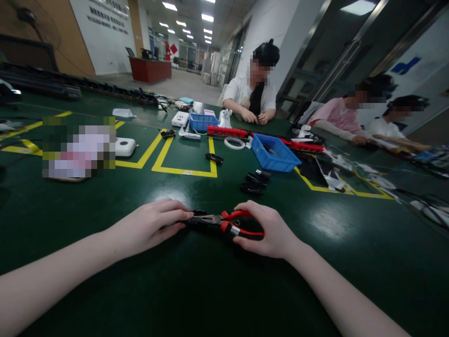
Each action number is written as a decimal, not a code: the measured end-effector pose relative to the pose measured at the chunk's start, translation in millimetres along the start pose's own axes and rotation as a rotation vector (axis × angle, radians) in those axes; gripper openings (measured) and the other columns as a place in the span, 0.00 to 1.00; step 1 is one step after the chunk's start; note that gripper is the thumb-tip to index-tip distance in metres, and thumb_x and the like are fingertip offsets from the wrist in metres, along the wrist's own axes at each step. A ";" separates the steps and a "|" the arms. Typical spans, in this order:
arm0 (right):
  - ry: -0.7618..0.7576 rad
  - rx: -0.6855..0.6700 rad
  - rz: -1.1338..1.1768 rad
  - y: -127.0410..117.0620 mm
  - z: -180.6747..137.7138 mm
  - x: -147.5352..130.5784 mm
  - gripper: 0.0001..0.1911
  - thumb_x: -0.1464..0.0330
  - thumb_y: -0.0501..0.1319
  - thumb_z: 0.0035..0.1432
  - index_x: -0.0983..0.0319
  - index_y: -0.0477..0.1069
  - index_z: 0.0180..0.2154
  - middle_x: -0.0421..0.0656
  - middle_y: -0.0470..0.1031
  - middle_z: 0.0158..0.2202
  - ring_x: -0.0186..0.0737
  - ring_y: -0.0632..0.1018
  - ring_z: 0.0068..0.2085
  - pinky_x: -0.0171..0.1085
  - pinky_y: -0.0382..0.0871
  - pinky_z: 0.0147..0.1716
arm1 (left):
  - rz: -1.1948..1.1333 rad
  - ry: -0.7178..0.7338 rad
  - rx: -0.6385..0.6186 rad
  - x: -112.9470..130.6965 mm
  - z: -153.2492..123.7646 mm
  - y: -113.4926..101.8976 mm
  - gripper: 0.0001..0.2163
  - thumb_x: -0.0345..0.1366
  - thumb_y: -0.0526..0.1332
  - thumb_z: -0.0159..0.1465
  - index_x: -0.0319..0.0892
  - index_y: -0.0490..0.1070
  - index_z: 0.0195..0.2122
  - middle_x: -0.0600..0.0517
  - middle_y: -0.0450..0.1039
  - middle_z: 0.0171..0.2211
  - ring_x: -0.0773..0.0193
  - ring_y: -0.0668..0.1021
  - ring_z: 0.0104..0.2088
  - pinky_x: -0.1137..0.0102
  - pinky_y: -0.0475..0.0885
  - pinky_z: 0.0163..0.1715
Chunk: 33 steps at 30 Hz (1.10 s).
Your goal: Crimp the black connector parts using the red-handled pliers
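Observation:
My right hand (pixel 268 229) grips the red handles of a pair of needle-nose pliers (pixel 229 223), whose jaws point left. A small black part (pixel 199 213) sits at the jaws, and the fingers of my left hand (pixel 163 217) are closed on its left end. My fingers hide much of that part, so its exact kind is unclear. Beyond my right hand lie several black cylindrical parts (pixel 256 180) in a small group. One more black part (pixel 213 158) rests on the yellow tape farther off.
A blue bin (pixel 275 157) and a smaller blue bin (pixel 203 122) stand on the green table (pixel 175 290). A white ring (pixel 234 143), red strips (pixel 228 131), a white device (pixel 125 147) and a blurred-out phone-like object (pixel 82 152) lie around. Several people sit across and to the right.

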State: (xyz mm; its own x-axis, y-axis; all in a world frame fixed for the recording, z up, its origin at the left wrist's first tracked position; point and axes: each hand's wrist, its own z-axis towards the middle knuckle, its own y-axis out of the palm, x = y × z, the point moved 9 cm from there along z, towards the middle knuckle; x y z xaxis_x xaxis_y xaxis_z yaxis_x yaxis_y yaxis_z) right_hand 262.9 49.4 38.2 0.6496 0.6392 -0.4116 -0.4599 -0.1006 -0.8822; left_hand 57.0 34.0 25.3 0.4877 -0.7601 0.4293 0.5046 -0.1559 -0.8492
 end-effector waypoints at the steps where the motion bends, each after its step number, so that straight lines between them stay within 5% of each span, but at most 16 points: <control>1: -0.003 -0.008 0.005 1.1 -0.2 0.5 0.26 0.58 0.69 0.51 0.60 0.69 0.49 0.47 0.78 0.46 0.45 0.80 0.42 0.43 0.74 0.42 | 0.000 0.007 0.005 1.1 0.3 -0.9 0.13 0.31 0.54 0.72 0.44 0.72 0.54 0.46 0.74 0.51 0.60 0.78 0.49 0.65 0.77 0.48; 7: -0.015 -0.053 -0.035 4.3 0.5 1.5 0.31 0.58 0.67 0.55 0.57 0.66 0.58 0.48 0.77 0.47 0.48 0.79 0.44 0.46 0.73 0.42 | 0.045 0.018 0.003 3.5 0.5 -2.3 0.12 0.30 0.55 0.71 0.42 0.73 0.53 0.45 0.74 0.52 0.59 0.77 0.48 0.64 0.77 0.48; 18: -0.004 -0.056 -0.023 4.9 2.2 -12.3 0.27 0.63 0.68 0.54 0.58 0.67 0.55 0.50 0.73 0.54 0.51 0.75 0.53 0.52 0.71 0.52 | 0.074 0.059 0.016 3.4 0.5 -0.7 0.12 0.31 0.55 0.72 0.41 0.72 0.53 0.44 0.74 0.53 0.58 0.78 0.48 0.62 0.77 0.48; 33: -0.009 0.017 -0.070 9.0 6.6 -18.0 0.22 0.65 0.65 0.54 0.60 0.68 0.50 0.49 0.75 0.45 0.48 0.79 0.44 0.46 0.76 0.43 | 0.040 0.054 0.025 1.5 -0.5 -2.2 0.13 0.31 0.57 0.71 0.42 0.73 0.55 0.44 0.74 0.53 0.59 0.80 0.48 0.64 0.77 0.51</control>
State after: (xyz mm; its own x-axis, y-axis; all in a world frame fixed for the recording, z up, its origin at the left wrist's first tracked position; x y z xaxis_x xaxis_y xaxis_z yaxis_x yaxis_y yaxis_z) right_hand 243.0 42.0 39.1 0.6752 0.6510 -0.3469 -0.4237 -0.0427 -0.9048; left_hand 56.3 32.9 27.7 0.4693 -0.7984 0.3772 0.5035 -0.1090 -0.8571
